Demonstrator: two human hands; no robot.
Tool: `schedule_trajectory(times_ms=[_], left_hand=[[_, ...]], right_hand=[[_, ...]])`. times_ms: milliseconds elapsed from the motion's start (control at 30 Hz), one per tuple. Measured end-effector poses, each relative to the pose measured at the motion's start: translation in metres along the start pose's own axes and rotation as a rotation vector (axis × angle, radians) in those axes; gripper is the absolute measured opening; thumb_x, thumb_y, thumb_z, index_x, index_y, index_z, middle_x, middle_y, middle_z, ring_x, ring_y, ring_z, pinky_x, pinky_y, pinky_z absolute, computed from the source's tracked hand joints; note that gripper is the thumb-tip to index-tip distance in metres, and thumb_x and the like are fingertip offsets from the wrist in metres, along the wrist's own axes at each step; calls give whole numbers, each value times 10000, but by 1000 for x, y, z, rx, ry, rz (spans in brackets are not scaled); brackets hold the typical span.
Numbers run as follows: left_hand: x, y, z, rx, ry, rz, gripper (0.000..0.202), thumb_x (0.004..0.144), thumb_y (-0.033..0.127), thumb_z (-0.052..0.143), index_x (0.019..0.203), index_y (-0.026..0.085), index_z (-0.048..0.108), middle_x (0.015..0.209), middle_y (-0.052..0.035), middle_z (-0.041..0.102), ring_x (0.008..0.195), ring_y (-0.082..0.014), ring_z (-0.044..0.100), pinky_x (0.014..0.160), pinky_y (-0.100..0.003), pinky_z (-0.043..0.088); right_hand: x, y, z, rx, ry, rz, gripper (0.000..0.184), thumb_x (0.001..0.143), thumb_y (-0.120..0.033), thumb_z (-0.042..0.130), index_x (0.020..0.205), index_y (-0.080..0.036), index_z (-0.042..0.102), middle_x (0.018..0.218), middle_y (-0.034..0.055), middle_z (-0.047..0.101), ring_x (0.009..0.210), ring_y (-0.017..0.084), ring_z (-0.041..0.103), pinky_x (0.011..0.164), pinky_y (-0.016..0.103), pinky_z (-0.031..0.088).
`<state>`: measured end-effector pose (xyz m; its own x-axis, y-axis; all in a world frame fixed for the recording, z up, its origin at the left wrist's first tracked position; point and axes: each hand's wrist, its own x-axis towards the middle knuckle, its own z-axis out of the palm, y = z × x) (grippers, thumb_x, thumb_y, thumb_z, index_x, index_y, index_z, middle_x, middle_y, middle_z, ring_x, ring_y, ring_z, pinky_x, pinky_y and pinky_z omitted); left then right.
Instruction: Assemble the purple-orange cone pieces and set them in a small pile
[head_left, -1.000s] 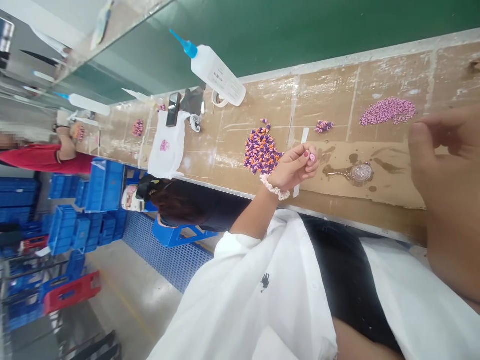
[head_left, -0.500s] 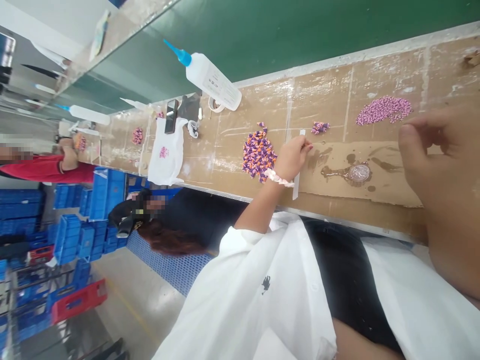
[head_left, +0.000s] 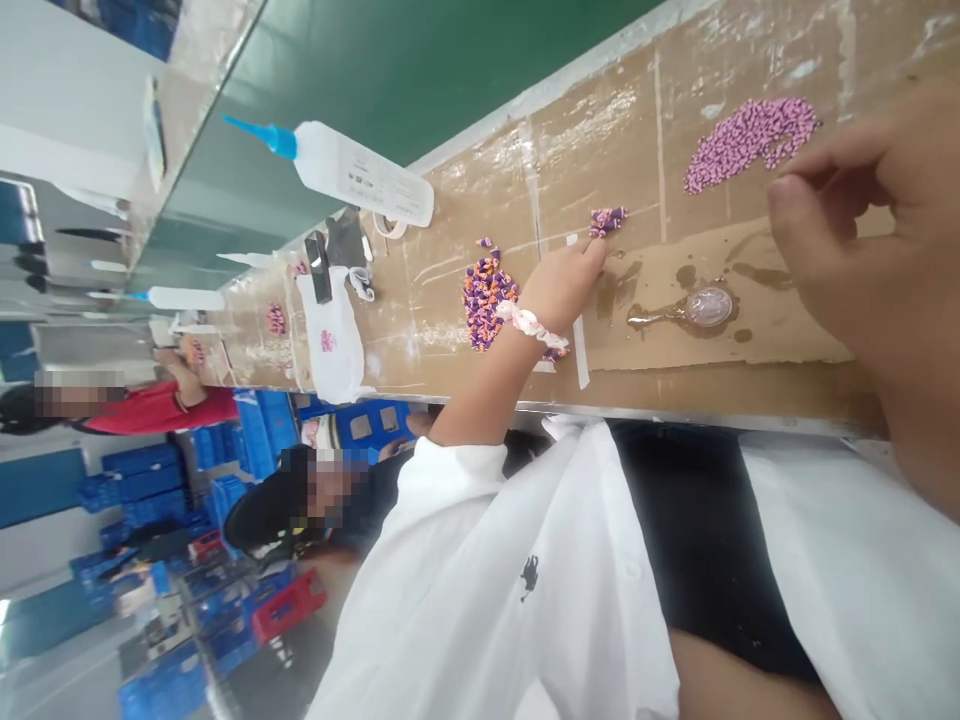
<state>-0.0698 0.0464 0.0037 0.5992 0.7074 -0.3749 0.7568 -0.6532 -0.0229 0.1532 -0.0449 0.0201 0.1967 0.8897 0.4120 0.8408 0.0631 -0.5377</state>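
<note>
My left hand (head_left: 566, 285), with a pale bracelet at the wrist, reaches to a small cluster of purple patterned pieces (head_left: 607, 220). Its fingers are drawn together at the cluster's near edge; whether a piece is between them is hidden. By its wrist lies a larger heap of purple-and-orange pieces (head_left: 487, 300), partly covered by the hand. Close to the camera, my right hand (head_left: 892, 210) hovers with thumb and forefinger pinched; anything in them is too small to tell. Behind its fingertips lies a spread of small pink pieces (head_left: 742, 145). Between the hands, a puddle of clear liquid (head_left: 709, 305) sits on cardboard.
A white squeeze bottle (head_left: 367, 170) with a blue nozzle lies at the back, near a tape roll (head_left: 390, 226). Further left are a phone (head_left: 318, 268) and a white cloth (head_left: 334, 345). Two co-workers sit along the bench, a red sleeve (head_left: 154, 400) on one.
My left hand has moved away from me to the small purple cluster. The camera view has turned and shifted. My right hand keeps its pinch, now closer to the pink pieces.
</note>
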Motion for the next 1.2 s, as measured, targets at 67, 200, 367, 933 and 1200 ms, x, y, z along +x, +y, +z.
schedule_trajectory(times_ms=[67, 200, 367, 933, 1200], left_hand=[[0, -2, 2, 8, 4, 4, 229, 948, 148, 373, 1034, 111, 581, 1033, -147, 655, 923, -228, 636, 752, -315, 427], [1, -9, 4, -24, 23, 47, 201, 934, 141, 392, 996, 127, 582, 1014, -131, 651, 920, -219, 624, 765, -312, 428], [7, -22, 4, -182, 28, 99, 122, 898, 144, 459, 887, 163, 579, 914, -75, 644, 848, -194, 607, 768, -308, 434], [-40, -1, 36, -1656, 452, -74, 453, 741, 601, 681, 825, 204, 479, 678, 39, 500, 597, -69, 528, 523, -204, 414], [-63, 23, 10, -1862, 288, 140, 401, 749, 502, 726, 786, 199, 465, 709, 25, 524, 604, -74, 534, 491, -205, 429]], right_hand=[[-1, 0, -2, 45, -57, 12, 268, 945, -420, 437, 916, -232, 627, 709, -12, 507, 854, 152, 580, 817, 372, 473], [2, -13, -16, 47, -137, 52, 268, 969, -342, 396, 980, -185, 614, 755, 10, 540, 943, 170, 580, 878, 389, 469], [3, -21, -23, 7, -140, 41, 315, 973, -344, 370, 998, -157, 622, 777, 27, 573, 919, 164, 584, 857, 372, 474], [6, -9, -12, 30, -71, 86, 256, 907, -384, 483, 930, -201, 661, 761, 18, 607, 841, 158, 608, 779, 350, 494], [3, -1, -6, 102, -26, 45, 260, 940, -412, 429, 942, -248, 630, 777, 21, 582, 908, 196, 602, 838, 405, 476]])
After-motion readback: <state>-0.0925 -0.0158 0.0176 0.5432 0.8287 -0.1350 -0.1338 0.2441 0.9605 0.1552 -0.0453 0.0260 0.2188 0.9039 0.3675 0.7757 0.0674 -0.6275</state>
